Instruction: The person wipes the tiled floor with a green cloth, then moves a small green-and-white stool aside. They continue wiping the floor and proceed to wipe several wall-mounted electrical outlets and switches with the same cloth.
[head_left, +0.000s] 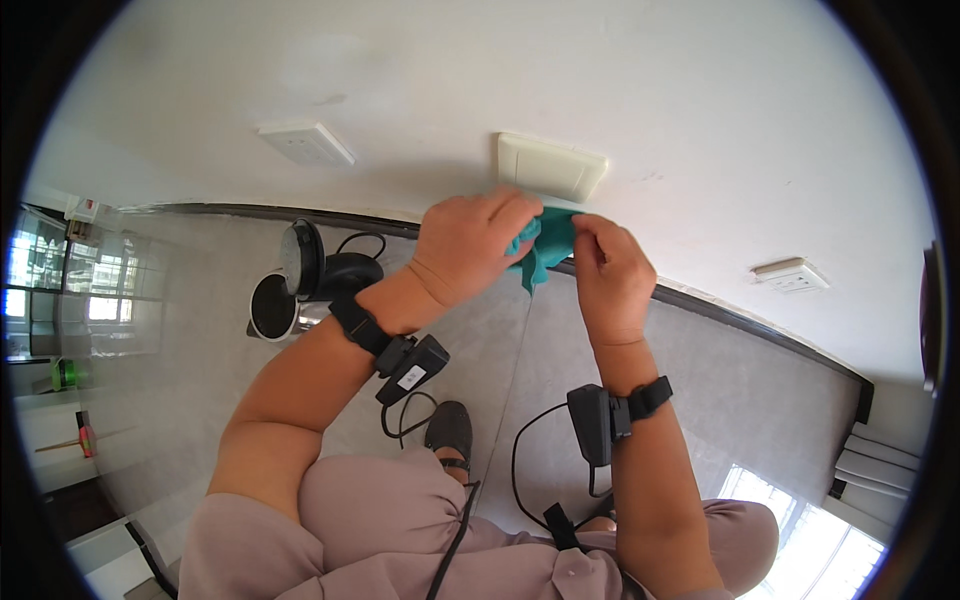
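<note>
A teal cloth (553, 234) is stretched and bunched between my two hands, in front of the white wall. My left hand (480, 236) grips its crumpled end, with a loose corner hanging below. My right hand (613, 274) pinches the cloth's other edge between thumb and fingers. Just above the cloth is a cream-coloured wall plate (551, 166); the cloth's top edge lies close to it, and I cannot tell whether they touch. Each forearm wears a black strap with a small black device and a cable.
White socket plates sit on the wall at left (309, 144) and right (791, 275). An electric kettle (274, 307) and a black item with a round disc (302, 259) stand on the grey floor by the dark skirting (716, 319). My shoe (450, 433) is below.
</note>
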